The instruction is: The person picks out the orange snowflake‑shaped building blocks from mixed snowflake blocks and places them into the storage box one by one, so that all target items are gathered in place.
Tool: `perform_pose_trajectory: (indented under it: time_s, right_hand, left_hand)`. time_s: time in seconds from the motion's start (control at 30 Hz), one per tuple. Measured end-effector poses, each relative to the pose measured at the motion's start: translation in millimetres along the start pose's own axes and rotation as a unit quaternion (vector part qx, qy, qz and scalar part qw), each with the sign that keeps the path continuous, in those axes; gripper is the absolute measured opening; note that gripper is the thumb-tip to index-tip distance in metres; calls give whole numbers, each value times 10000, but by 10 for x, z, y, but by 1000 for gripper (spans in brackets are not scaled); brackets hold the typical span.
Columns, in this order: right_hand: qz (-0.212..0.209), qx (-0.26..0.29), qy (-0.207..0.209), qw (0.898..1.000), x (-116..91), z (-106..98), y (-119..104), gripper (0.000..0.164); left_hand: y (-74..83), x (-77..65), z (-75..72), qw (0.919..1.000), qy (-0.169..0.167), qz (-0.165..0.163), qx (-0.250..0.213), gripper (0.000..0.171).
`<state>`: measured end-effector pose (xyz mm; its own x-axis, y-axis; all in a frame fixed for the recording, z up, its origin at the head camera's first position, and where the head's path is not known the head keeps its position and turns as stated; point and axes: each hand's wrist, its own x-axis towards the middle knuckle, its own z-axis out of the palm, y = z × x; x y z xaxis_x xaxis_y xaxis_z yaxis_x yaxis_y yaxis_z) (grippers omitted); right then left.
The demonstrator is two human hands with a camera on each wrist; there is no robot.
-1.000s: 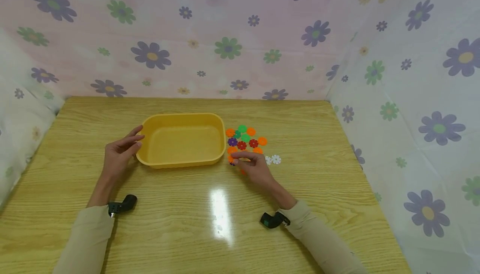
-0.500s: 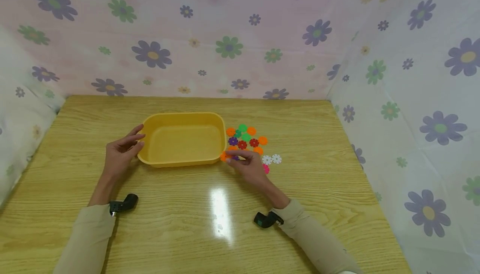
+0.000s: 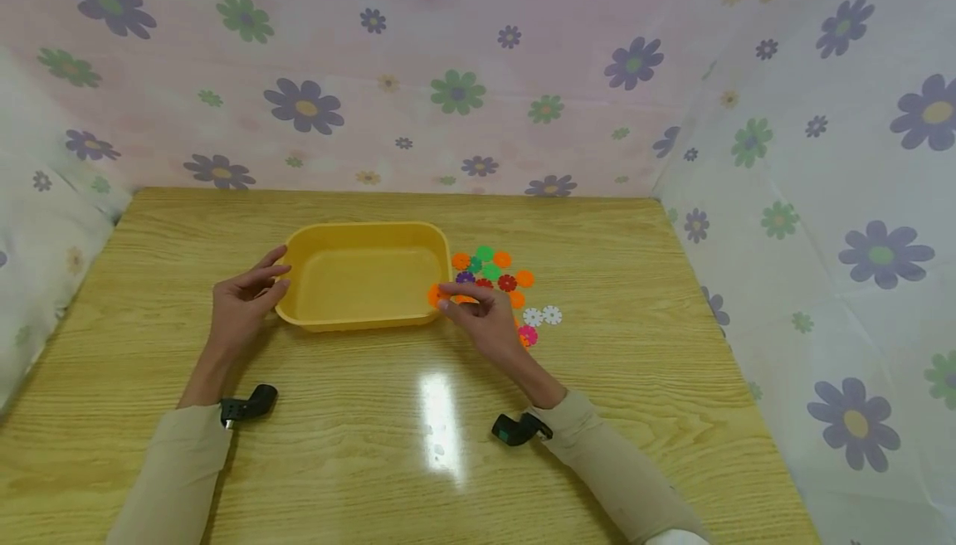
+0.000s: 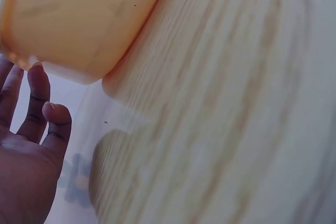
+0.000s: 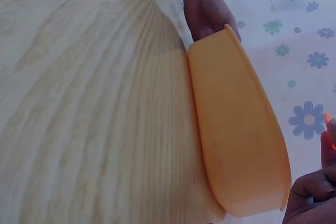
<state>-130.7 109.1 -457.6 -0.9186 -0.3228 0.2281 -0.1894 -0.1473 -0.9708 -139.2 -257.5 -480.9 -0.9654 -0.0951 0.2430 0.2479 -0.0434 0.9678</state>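
A yellow plastic basin [image 3: 366, 323] stands on the wooden table. My left hand [image 3: 241, 304] holds its left end, with fingertips and thumb over the rim; in the left wrist view, two curled fingers [image 4: 39, 90] show just outside the wall. My right hand [image 3: 489, 321] pinches an orange, flower-shaped plastic disc [image 3: 436, 296] between thumb and index finger, over the basin's right front corner. No discs show on the basin floor. Right of the basin lies a loose group of notched discs, among them green [image 3: 490, 272], red [image 3: 507, 283] and purple [image 3: 465, 278] ones.
Two white discs [image 3: 552, 315] and a pink disc [image 3: 528, 335] lie at the group's right and near side, partly beside my right hand. Flower-printed cloth [image 3: 456, 138] hangs behind the table [image 3: 358, 445] and along its sides.
My right hand has moved left and away from me, bringing the orange disc from the group to the basin's right front corner. The left hand stays at the rim.
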Motion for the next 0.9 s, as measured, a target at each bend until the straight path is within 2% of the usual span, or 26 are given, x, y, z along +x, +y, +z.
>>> perform_pose_trajectory:
  time_s: [0.17,0.53,0.9]
  right_hand:
    - [-158,-3,-78,9998,66,52,-34,30]
    - [-431,-47,-95,9990,223,180,-93,27]
    - [-129,-276,-419,9987,351,305,-110,29]
  left_hand:
    - [-2,1,7,10000,3,6,-61,25]
    - [3,13,15,9997,-27,81,-244,23]
    - [-20,3,2,9994,0,117,-317,22]
